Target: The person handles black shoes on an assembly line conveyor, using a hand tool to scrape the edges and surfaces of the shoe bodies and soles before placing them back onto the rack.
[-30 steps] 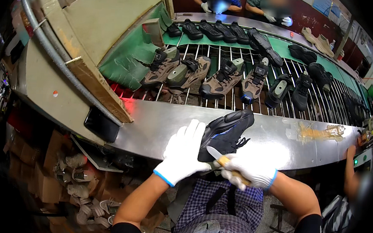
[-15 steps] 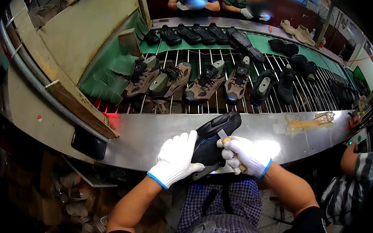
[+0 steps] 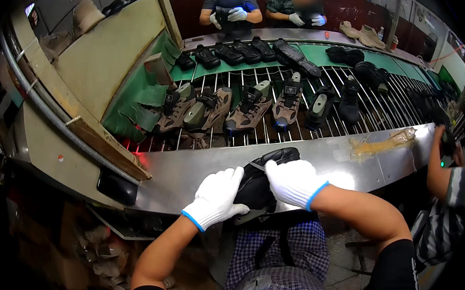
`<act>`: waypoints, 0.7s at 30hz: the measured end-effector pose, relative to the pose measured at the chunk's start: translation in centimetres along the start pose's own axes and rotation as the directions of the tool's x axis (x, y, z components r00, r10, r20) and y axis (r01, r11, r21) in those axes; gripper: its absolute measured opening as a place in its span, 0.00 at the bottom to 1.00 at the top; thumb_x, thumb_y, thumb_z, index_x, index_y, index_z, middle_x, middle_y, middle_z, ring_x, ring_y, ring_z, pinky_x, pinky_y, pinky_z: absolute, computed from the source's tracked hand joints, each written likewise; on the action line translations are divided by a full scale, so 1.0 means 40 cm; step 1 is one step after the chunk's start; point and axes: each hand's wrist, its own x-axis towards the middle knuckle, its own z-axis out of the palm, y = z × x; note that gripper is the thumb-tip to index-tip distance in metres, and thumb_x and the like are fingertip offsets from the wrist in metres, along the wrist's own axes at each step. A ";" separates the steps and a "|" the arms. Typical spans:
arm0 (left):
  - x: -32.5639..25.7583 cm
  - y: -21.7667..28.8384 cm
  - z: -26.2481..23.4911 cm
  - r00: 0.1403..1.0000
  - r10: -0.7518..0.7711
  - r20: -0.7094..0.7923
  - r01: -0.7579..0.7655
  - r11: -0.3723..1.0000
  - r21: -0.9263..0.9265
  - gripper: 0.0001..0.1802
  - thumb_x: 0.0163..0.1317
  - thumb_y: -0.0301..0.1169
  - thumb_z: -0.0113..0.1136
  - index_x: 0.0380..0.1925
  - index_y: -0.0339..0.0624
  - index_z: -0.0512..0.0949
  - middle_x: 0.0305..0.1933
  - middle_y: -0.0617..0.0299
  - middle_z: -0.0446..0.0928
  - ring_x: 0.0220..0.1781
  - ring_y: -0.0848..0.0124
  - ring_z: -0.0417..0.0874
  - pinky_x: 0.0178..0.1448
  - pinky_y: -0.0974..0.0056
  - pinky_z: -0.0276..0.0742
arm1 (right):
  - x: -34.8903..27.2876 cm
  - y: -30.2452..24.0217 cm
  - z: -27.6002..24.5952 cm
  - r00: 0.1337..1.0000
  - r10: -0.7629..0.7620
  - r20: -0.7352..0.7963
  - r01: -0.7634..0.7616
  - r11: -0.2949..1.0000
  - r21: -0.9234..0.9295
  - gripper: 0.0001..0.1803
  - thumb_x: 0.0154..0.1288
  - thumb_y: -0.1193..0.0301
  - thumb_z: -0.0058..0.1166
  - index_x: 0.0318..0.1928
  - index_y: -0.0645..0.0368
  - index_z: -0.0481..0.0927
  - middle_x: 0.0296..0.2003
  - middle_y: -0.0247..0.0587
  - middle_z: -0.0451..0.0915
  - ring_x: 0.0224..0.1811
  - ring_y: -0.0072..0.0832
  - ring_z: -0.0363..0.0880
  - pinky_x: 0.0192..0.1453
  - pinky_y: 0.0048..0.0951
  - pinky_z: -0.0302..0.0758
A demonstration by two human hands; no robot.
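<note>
A black shoe [image 3: 256, 191] lies at the near edge of the metal worktop, its toe pointing away from me. My left hand [image 3: 215, 195], in a white knit glove with a blue cuff, is closed on its left side, fingers along the upper and thumb near the heel. My right hand [image 3: 294, 183], gloved alike, is closed round a tool with a thin flat metal blade [image 3: 257, 167]. That blade lies across the front part of the shoe. The tool's handle is hidden inside my right fist.
Beyond the metal ledge [image 3: 198, 167], a rod rack carries several brown-and-black shoes [image 3: 250, 111] and black ones. Black soles [image 3: 244, 52] line a green strip behind it. A wooden board [image 3: 108, 148] borders the left. Two gloved co-workers sit opposite; another person's arm [image 3: 437, 164] is at right.
My right hand has moved up and left over the shoe, carrying the blade toward its front. The wooden handle, seen before, is now covered. My left hand keeps its hold. The view has tilted slightly.
</note>
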 end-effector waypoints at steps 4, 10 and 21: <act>0.001 -0.002 0.001 1.000 -0.001 0.021 0.001 1.000 -0.024 0.53 0.44 0.52 0.86 0.64 0.36 0.70 0.52 0.49 0.78 0.56 0.50 0.83 0.59 0.49 0.82 | -0.034 -0.104 0.050 0.985 -0.029 0.168 0.036 0.999 -0.038 0.24 0.69 0.69 0.61 0.62 0.67 0.78 0.34 0.53 0.89 0.35 0.49 0.92 0.39 0.48 0.88; -0.007 -0.009 -0.004 0.995 0.007 -0.104 -0.012 0.999 -0.046 0.59 0.46 0.53 0.86 0.72 0.34 0.65 0.66 0.46 0.76 0.66 0.49 0.81 0.68 0.49 0.80 | -0.125 -0.007 0.053 0.968 -0.169 0.183 0.118 0.958 0.261 0.17 0.78 0.59 0.50 0.47 0.62 0.80 0.27 0.53 0.85 0.27 0.49 0.87 0.33 0.53 0.83; 0.122 0.024 0.059 0.989 -0.122 -0.079 0.111 0.986 -0.128 0.59 0.53 0.57 0.80 0.76 0.35 0.63 0.62 0.45 0.81 0.57 0.48 0.88 0.59 0.49 0.86 | -0.104 0.058 0.094 0.996 -0.092 0.016 0.089 0.984 0.157 0.16 0.80 0.63 0.48 0.49 0.66 0.78 0.25 0.49 0.80 0.22 0.45 0.80 0.31 0.46 0.79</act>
